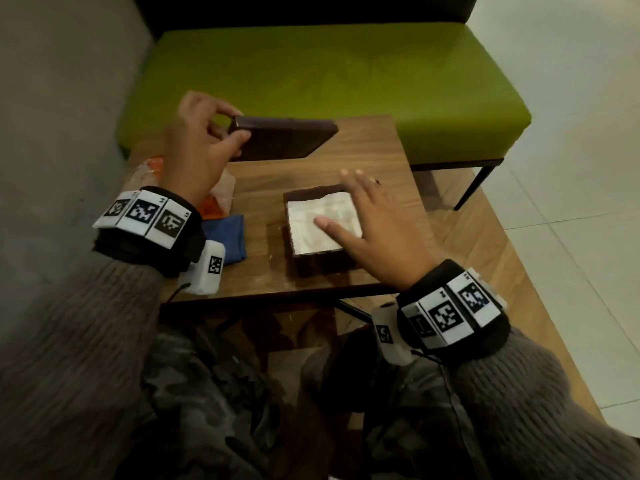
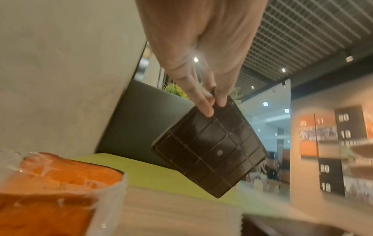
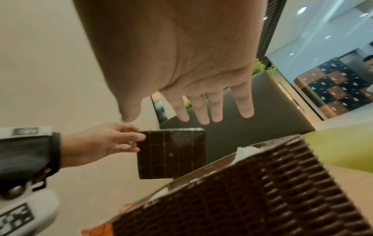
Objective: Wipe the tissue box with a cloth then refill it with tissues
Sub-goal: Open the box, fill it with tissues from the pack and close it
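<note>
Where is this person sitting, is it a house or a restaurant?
Probably a restaurant or cafe, not a house. There is a long green bench behind a small wooden table, a woven tissue box like cafes put out, and big orange and black wall panels in a wide hall with ceiling spotlights.

Open tissue box (image 1: 320,261) top blocked by right hand (image 1: 375,230) — bare table (image 1: 266,185) behind it.

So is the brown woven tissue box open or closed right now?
Open. The brown woven tissue box shows white tissues on top, and the left hand holds its dark flat lid away from it.
</note>
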`<control>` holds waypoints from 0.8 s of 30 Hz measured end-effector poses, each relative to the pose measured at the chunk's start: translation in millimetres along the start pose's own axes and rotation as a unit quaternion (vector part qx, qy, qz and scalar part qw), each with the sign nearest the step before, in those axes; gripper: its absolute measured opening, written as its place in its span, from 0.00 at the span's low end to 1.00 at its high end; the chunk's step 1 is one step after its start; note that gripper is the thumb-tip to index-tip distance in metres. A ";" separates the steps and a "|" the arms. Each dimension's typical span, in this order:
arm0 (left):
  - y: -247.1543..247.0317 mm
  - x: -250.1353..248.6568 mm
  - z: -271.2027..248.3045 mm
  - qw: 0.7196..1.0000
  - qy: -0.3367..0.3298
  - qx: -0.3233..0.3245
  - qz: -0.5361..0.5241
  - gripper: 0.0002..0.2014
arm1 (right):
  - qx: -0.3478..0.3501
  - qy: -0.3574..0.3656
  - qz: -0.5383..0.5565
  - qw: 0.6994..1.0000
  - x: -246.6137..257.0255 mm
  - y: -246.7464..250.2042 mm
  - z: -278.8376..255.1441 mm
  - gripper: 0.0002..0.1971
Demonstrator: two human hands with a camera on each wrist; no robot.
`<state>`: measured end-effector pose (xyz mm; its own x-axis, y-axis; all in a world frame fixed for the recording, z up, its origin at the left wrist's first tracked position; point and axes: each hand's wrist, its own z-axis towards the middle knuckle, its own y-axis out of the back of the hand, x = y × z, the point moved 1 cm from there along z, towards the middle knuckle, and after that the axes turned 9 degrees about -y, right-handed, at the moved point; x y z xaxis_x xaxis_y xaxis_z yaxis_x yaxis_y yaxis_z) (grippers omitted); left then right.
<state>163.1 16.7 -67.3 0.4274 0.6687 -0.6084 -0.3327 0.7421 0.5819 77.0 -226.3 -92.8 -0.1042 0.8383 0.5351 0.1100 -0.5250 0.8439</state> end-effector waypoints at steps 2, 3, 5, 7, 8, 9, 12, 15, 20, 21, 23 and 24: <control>9.4 -17.8 -3.6 0.992 0.027 -0.047 -0.113 0.08 | -0.063 -0.025 0.113 0.991 -3.3 8.2 1.1 0.38; 12.4 -25.6 -5.8 0.985 0.034 -0.063 -0.158 0.08 | -0.083 -0.042 0.157 0.983 -5.4 12.4 2.4 0.38; 12.6 -38.8 -11.6 0.972 0.043 -0.078 -0.216 0.06 | -0.113 -0.066 0.222 0.966 -10.9 18.0 8.1 0.37; 3.9 -48.0 -19.7 0.960 0.073 -0.080 -0.258 0.05 | -0.129 -0.064 0.255 0.956 -15.7 22.6 13.3 0.35; -3.4 -49.8 -24.8 0.952 0.101 -0.078 -0.278 0.04 | -0.131 -0.053 0.258 0.956 -18.7 23.7 15.5 0.31; -11.2 -50.4 -30.2 0.944 0.131 -0.076 -0.293 0.02 | -0.131 -0.049 0.251 0.958 -20.9 24.5 16.4 0.25; -35.2 -41.0 -43.2 0.931 0.205 -0.077 -0.292 0.04 | -0.132 -0.084 0.212 0.965 -30.7 21.4 18.3 0.19; -56.3 -28.9 -49.8 0.929 0.241 -0.088 -0.265 0.06 | -0.112 -0.127 0.176 0.970 -39.9 14.3 22.9 0.24; -84.2 -21.2 -60.7 0.933 0.276 -0.085 -0.214 0.09 | -0.125 -0.170 0.129 0.969 -55.1 1.5 33.7 0.17; -87.9 -21.0 -62.9 0.936 0.274 -0.081 -0.206 0.09 | -0.129 -0.174 0.121 0.969 -58.8 -2.4 34.4 0.18; -92.2 -21.3 -66.0 0.943 0.267 -0.075 -0.186 0.07 | -0.135 -0.186 0.109 0.967 -64.1 -9.8 35.0 0.19; -93.4 -20.7 -67.2 0.944 0.265 -0.076 -0.179 0.07 | -0.136 -0.186 0.114 0.966 -66.0 -13.7 35.4 0.19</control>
<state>128.9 -63.3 -145.3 0.0680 0.2726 -0.9597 -0.3809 0.8962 0.2275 117.4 -269.2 -141.1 0.2600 0.6652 0.6999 -0.1813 -0.6783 0.7120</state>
